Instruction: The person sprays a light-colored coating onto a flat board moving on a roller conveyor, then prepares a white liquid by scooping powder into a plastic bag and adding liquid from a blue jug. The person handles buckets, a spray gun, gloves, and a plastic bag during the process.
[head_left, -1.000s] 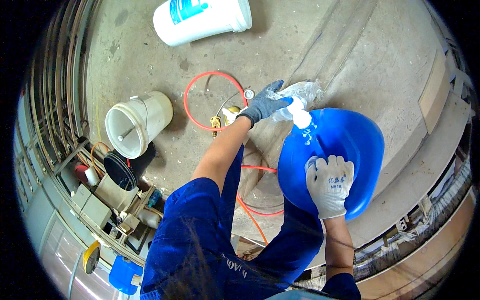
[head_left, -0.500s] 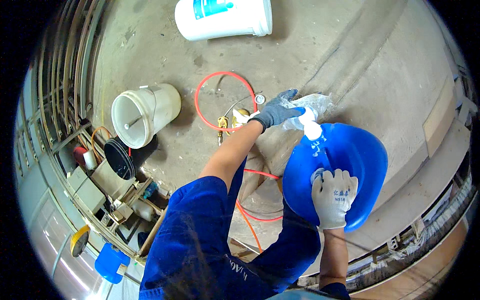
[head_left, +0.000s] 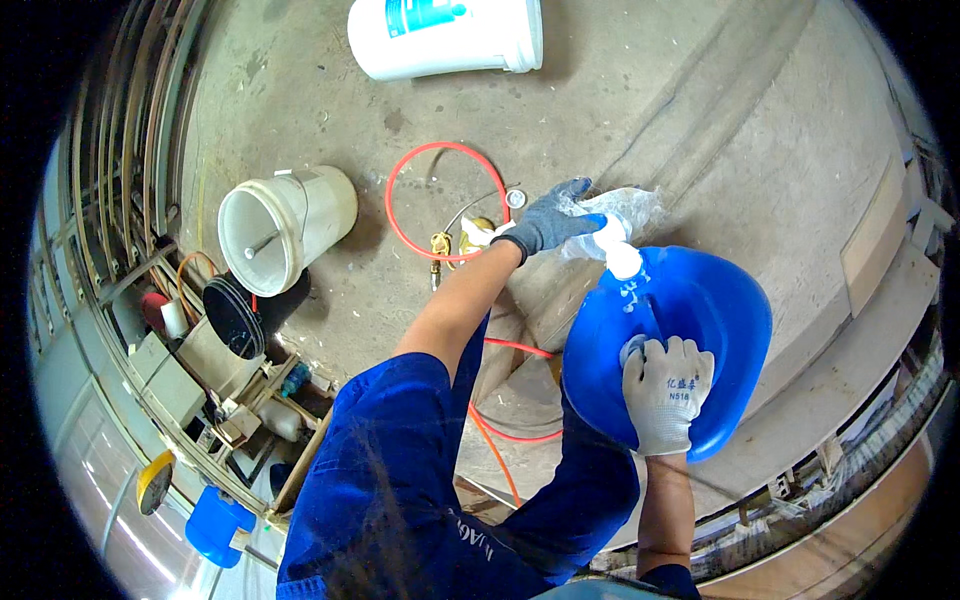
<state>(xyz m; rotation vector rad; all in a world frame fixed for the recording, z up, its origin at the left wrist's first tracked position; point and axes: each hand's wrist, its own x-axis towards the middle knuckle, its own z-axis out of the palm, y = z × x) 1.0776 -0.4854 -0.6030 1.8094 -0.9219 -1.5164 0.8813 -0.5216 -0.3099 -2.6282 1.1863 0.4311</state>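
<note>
A big rounded blue plastic jug (head_left: 735, 320) lies at the right, by my right thigh. My right hand (head_left: 668, 395), in a white glove with a greyish thumb, is closed over the jug's recessed middle; its fingertips hide the grip. White specks mark the blue surface near a round white piece (head_left: 623, 261) at the jug's upper-left end. There my left hand (head_left: 548, 225), in a dark grey glove, curls around a white, partly blue piece with crumpled clear plastic (head_left: 640, 207). The fingers hide part of what they hold.
A coiled red hose (head_left: 390, 205) with a brass fitting (head_left: 440, 243) lies left of my left hand. An off-white bucket (head_left: 335, 205) and a black bucket (head_left: 232, 318) lie further left. A white pail (head_left: 450, 50) lies at the top. A low ledge (head_left: 840, 375) runs along the right.
The whole view has shifted slightly. Both hands keep their places on the jug and the white piece.
</note>
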